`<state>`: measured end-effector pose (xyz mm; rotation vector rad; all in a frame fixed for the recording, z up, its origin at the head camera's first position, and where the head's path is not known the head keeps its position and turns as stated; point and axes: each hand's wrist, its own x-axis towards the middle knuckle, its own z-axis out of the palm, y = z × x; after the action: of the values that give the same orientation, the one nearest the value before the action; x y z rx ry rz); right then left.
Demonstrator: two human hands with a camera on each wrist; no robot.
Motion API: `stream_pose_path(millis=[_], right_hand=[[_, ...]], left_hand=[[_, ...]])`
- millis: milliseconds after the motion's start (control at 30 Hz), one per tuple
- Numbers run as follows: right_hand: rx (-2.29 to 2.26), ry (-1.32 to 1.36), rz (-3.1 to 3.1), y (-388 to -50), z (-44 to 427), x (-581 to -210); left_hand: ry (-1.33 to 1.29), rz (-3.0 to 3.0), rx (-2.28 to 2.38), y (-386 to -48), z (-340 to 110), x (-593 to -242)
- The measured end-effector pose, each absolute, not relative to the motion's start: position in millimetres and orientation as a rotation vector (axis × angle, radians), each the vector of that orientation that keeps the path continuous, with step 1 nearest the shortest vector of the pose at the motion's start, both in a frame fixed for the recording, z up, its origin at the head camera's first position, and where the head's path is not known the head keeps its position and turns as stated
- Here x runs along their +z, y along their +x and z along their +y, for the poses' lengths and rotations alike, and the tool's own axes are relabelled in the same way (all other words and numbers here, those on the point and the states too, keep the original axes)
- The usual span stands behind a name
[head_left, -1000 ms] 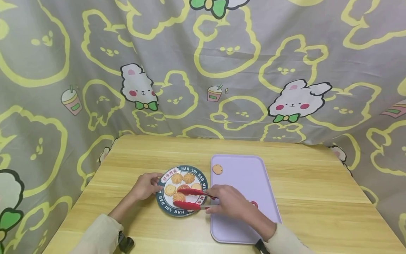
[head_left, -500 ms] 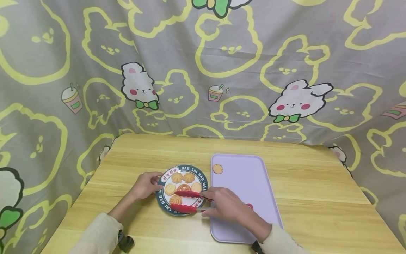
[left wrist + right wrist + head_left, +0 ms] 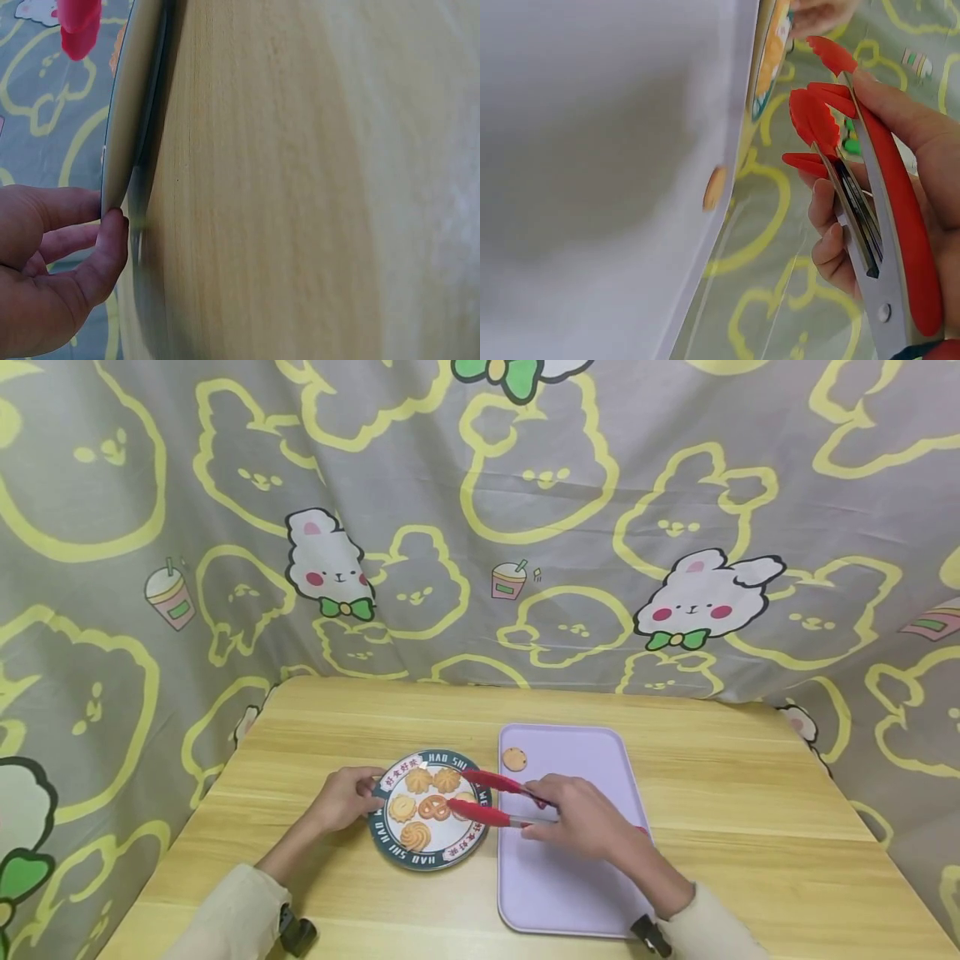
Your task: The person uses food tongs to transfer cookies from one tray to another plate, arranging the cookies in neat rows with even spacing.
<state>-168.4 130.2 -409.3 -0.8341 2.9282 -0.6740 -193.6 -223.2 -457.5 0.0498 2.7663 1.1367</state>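
Note:
My left hand [image 3: 341, 800] pinches the left rim of a round plate [image 3: 390, 852] with a dark green printed border; the left wrist view shows thumb and fingers on its edge. Several cookies lie on the plate, among them a pretzel-shaped cookie [image 3: 433, 807], a swirled cookie [image 3: 415, 836] and a round cookie partly covered by the tongs. My right hand [image 3: 585, 817] grips red-tipped metal tongs [image 3: 911, 225]. Their tips are spread apart over the plate's right side, with nothing seen held between them.
A lilac tray [image 3: 570, 893] lies right of the plate, under my right hand. One round cookie [image 3: 514, 759] with dark specks sits near its far left corner. Both stand on a wooden table [image 3: 750, 827], with a patterned curtain [image 3: 555, 627] behind.
My right hand has carried the tongs from over the swirled cookie rightward and farther back, uncovering the pretzel-shaped cookie. My left hand and the plate stay in place.

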Motion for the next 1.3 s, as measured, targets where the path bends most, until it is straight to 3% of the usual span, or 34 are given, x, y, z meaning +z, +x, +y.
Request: stream_pose_path(millis=[500,1300], right_hand=[[-0.605,-0.574,3.047,-193.6,181.3,-420.9],[-0.597,-0.554,3.044,-214.0,185.5,-433.8]], left_hand=[[0.017,2.755,1.136,-192.5,-221.3,-456.6],[0.013,2.748,1.138,-191.7,-221.9,-456.0]])
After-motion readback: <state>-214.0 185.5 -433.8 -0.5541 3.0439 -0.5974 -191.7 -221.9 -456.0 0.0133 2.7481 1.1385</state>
